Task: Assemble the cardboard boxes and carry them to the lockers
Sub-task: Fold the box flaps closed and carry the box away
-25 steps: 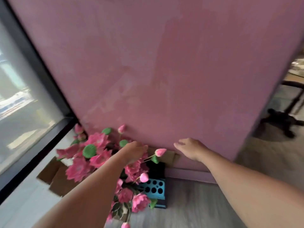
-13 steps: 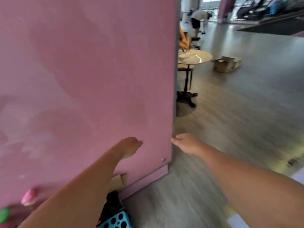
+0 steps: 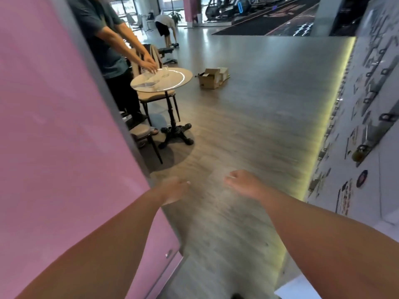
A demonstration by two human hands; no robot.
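Brown cardboard boxes point(image 3: 212, 78) sit on the grey wood floor far ahead, one with its flaps up. White lockers point(image 3: 367, 117) with metal hasps and a padlock line the right side. My left hand point(image 3: 173, 190) and my right hand point(image 3: 244, 183) stretch out in front of me above the floor, both blurred, fingers loosely curled, holding nothing. The boxes lie several steps beyond both hands.
A pink wall point(image 3: 54, 137) fills the left side. Past its corner stands a round table point(image 3: 162, 79) on a black pedestal, with chairs point(image 3: 149, 134) and a person point(image 3: 108, 50) touching things on it. Another person point(image 3: 165, 23) bends over far back. Open floor point(image 3: 248, 126) runs ahead.
The view has swung right, from the pink wall and pink flowers to the open floor, table, boxes and lockers. Both hands stay held out in front, holding nothing.
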